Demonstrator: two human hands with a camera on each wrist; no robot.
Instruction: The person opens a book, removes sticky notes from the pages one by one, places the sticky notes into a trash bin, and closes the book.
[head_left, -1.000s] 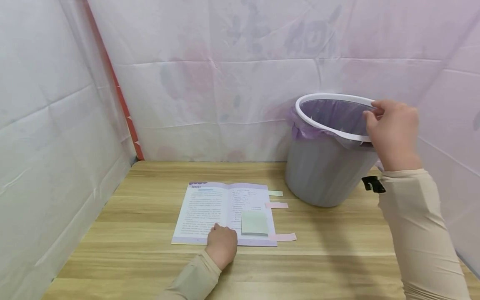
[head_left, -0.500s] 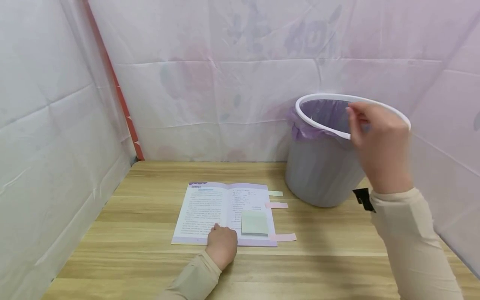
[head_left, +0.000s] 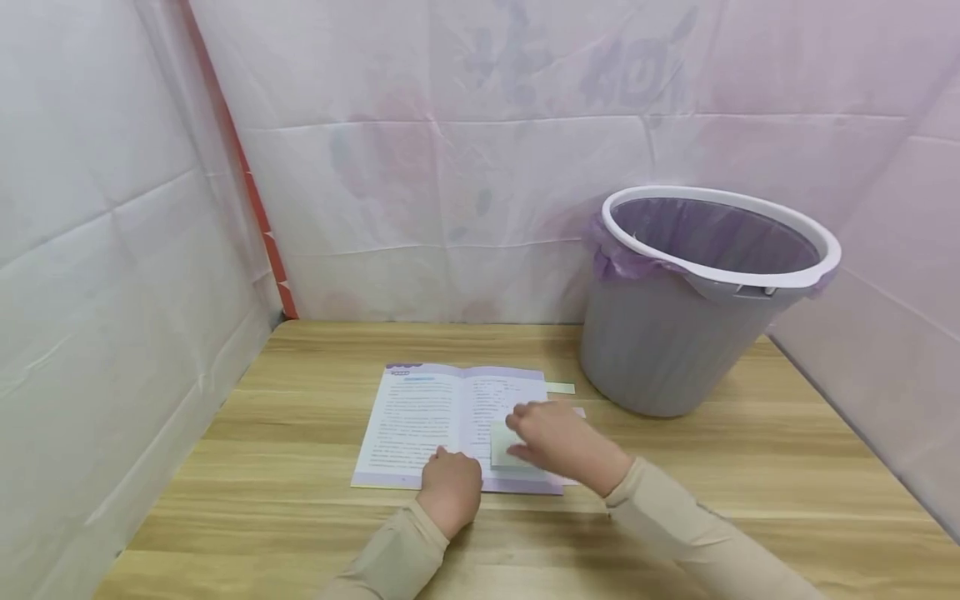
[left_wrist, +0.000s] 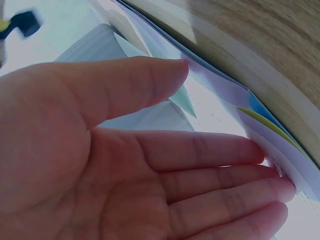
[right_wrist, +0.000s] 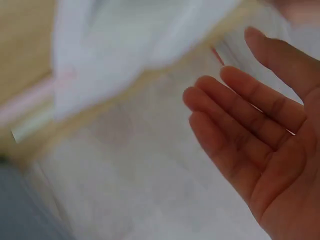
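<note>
An open book (head_left: 412, 425) with printed pages and purple margins lies flat on the wooden table. On its lower middle edge, by the spine, rests my left hand (head_left: 452, 487); the left wrist view shows its fingers (left_wrist: 200, 150) straight and the thumb apart from them. My right hand (head_left: 566, 442) is over the right page, partly covering a pale green sticky note pad (head_left: 501, 450). The right wrist view shows the right palm (right_wrist: 285, 185) bare and the fingers loosely extended. A green tab (head_left: 561, 387) sticks out from the book's right side; the pink ones are mostly hidden.
A grey trash bin (head_left: 660, 342) with a white rim (head_left: 828, 250) and a purple liner bag (head_left: 626, 262) stands at the back right of the table. White sheeting (head_left: 360, 192) hangs behind and on both sides.
My right hand has moved from the bin's rim down and left to the sticky note pad. The left hand stays on the book. The head view has shifted slightly.
</note>
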